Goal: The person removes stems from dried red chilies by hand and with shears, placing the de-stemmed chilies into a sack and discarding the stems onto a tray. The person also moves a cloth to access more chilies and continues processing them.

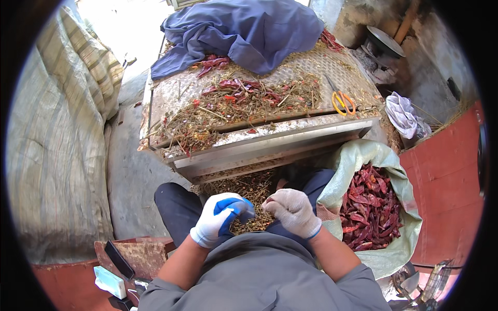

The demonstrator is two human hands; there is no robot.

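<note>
My left hand [223, 215], in a white glove with a blue coating, is raised over my lap with its fingers curled and blurred. Facing it, a short gap away, is my right hand [291, 210] in a greyish knit glove. Its fingers are bent inward, and a small dark reddish spot shows at their tips. Whether either hand holds anything is hidden. Below them, dry stems and plant scraps [249, 190] cover the ground between my knees. To the right of my right hand, a pale green woven sack [360, 149] stands with its mouth rolled back, holding dried red chili peppers [369, 210].
Ahead is a worn metal-edged table [288, 142] strewn with stems, seeds and chili pieces [245, 91]. Orange-handled scissors [342, 103] lie at its right; a blue cloth [249, 35] covers its far side. A striped tarp [62, 155] hangs left. Behind my left elbow is a wooden box [132, 258].
</note>
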